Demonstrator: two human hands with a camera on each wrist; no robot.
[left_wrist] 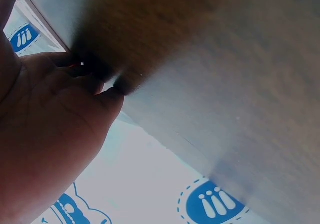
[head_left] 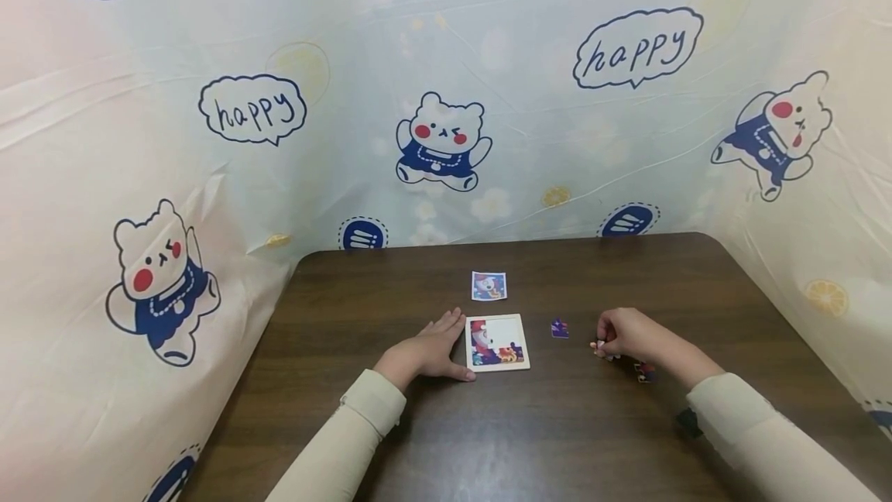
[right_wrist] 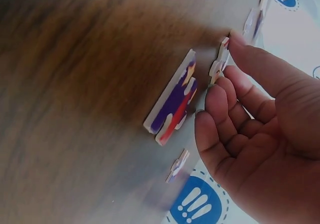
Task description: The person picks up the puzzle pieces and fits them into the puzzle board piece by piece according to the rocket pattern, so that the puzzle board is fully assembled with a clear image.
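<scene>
My left hand [head_left: 433,348] lies on the table with fingers spread, thumb and fingertips at the left edge of a white puzzle tray [head_left: 503,331]. Colourful pieces fill the tray's left side and bottom; the upper right shows bare white. To the right, my right hand [head_left: 630,334] pinches a small jigsaw piece [right_wrist: 220,61] between thumb and fingertips, close over the table. Beside those fingers, purple and red jigsaw pieces [right_wrist: 175,98] lie on the wood, showing in the head view near the wrist [head_left: 644,372]. One purple piece [head_left: 560,328] sits between tray and right hand.
A small picture card [head_left: 489,287] lies behind the tray on the brown wooden table [head_left: 390,277]. Partly behind the right sleeve is a dark object [head_left: 688,423]. Printed cloth [head_left: 530,99] hangs around the table's back and sides.
</scene>
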